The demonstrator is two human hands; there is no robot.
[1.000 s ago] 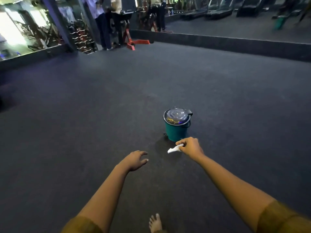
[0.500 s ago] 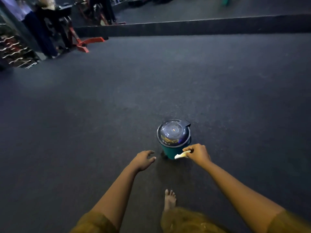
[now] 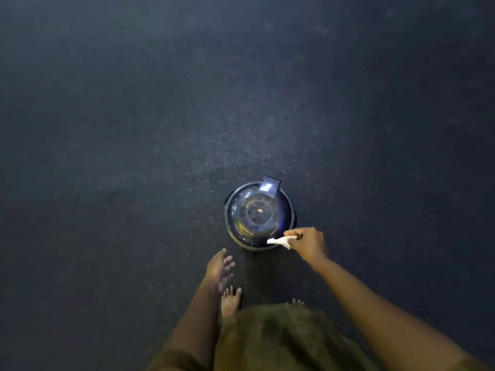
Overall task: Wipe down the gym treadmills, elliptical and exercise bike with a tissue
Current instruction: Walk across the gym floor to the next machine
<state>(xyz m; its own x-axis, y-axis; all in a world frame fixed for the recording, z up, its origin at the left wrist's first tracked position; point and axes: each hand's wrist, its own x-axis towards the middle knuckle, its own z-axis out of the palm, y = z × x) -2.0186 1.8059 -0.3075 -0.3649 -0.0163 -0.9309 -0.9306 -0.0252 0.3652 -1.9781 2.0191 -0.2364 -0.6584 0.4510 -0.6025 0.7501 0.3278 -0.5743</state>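
My right hand (image 3: pixel 308 245) pinches a small white tissue (image 3: pixel 280 241) and holds it over the near right edge of a round bin. The bin (image 3: pixel 258 214) stands on the floor straight below me, seen from above, with a shiny dark domed lid and a small tab at its far rim. My left hand (image 3: pixel 220 269) hangs to the left of the bin with its fingers relaxed and spread, holding nothing. No gym machine is in view.
Dark speckled rubber floor (image 3: pixel 160 116) fills the frame on all sides of the bin. My bare feet (image 3: pixel 231 299) stand just behind the bin, and my olive garment (image 3: pixel 281 341) covers the bottom of the view.
I have walked up to the bin and my view has tipped straight down. My right hand with the tissue has moved from beside the bin to over its lid edge. The far gym equipment has left view.
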